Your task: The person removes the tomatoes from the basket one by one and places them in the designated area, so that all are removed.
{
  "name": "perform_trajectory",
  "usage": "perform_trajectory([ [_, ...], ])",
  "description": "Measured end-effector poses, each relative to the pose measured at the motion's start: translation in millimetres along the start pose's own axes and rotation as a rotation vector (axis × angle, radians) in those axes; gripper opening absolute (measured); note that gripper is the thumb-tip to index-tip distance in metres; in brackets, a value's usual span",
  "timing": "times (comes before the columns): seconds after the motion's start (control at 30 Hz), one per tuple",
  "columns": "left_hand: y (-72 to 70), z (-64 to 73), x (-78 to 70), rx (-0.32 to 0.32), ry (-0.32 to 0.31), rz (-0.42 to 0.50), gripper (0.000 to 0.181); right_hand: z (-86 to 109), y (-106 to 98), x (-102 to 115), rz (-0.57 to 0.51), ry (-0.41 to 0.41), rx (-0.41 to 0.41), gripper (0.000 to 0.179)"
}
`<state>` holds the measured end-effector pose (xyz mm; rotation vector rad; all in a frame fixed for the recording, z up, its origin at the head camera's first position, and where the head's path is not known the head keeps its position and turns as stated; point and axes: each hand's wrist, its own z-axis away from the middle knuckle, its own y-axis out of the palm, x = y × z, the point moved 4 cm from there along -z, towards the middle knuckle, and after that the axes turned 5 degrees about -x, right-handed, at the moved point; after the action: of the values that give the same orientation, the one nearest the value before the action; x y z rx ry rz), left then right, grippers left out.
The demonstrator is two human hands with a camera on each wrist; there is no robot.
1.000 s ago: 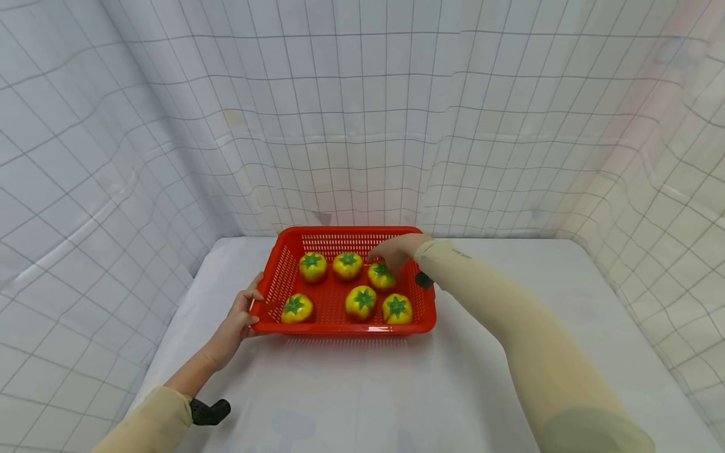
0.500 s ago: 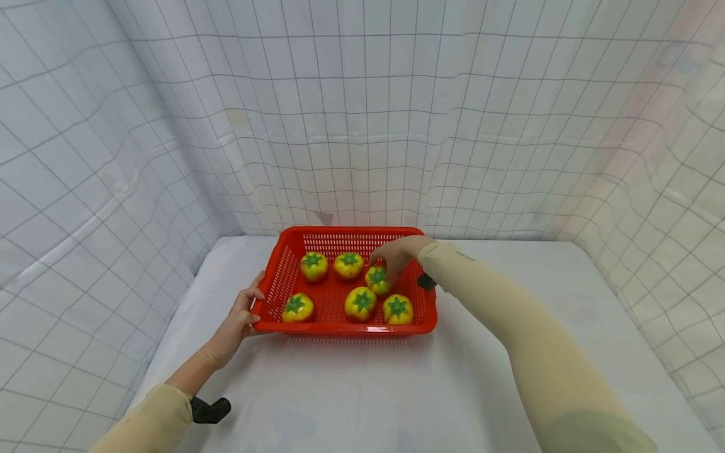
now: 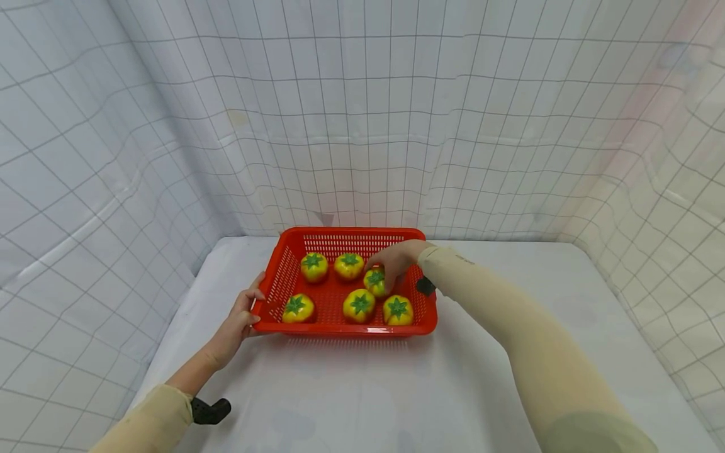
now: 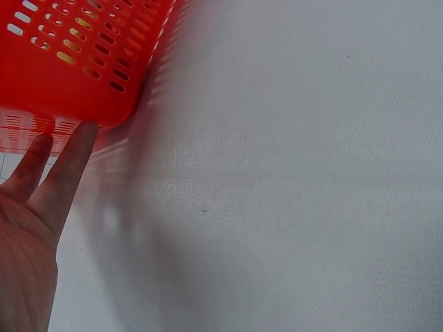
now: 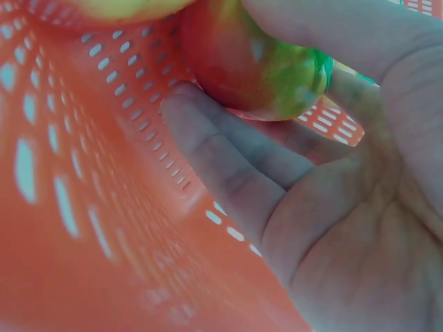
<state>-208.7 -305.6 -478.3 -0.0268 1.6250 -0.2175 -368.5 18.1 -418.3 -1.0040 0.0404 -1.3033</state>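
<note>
In the head view, a red plastic basket point(image 3: 345, 328) holds several yellow-red tomatoes with green star-shaped leaves. My right hand point(image 3: 394, 257) reaches in over the right side and grips one tomato point(image 3: 375, 282); its thumb and fingers lie around this fruit point(image 5: 256, 66) in the right wrist view. A front-middle tomato point(image 3: 359, 306) sits close to the gripped one. My left hand point(image 3: 235, 324) holds the basket's left side, with fingers and thumb at the rim. Two of its fingers point(image 4: 66, 166) reach the basket's outer wall point(image 4: 76, 90) in the left wrist view.
Two tomatoes sit along the back, one at left point(image 3: 314, 267) and one near the middle point(image 3: 348, 267). Others are at the front left point(image 3: 297, 308) and front right point(image 3: 398, 310). The basket stands on a white-covered table point(image 3: 351, 396), with a checked white curtain point(image 3: 351, 126) around it.
My right hand and its tomato have shifted slightly left and toward the front of the basket. The front-middle tomato has moved a little left. My left hand stays in place.
</note>
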Motion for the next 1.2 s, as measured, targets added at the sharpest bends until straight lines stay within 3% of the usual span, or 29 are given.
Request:
perform_trajectory([
  [0.47, 4.1, 1.4, -1.9, -0.001, 0.005, 0.008, 0.035, 10.2, -1.4, -1.3, -0.001, -0.004, -0.024, 0.075],
  [0.8, 3.2, 1.9, -3.7, -0.016, 0.003, -0.004, 0.035, 35.8, -13.3, -2.6, -0.101, -0.094, -0.092, 0.068],
  [1.2, 4.0, 2.4, -2.5, -0.023, 0.001, 0.008, 0.034, 69.6, -24.9, -12.0, -0.094, -0.178, -0.203, 0.074],
])
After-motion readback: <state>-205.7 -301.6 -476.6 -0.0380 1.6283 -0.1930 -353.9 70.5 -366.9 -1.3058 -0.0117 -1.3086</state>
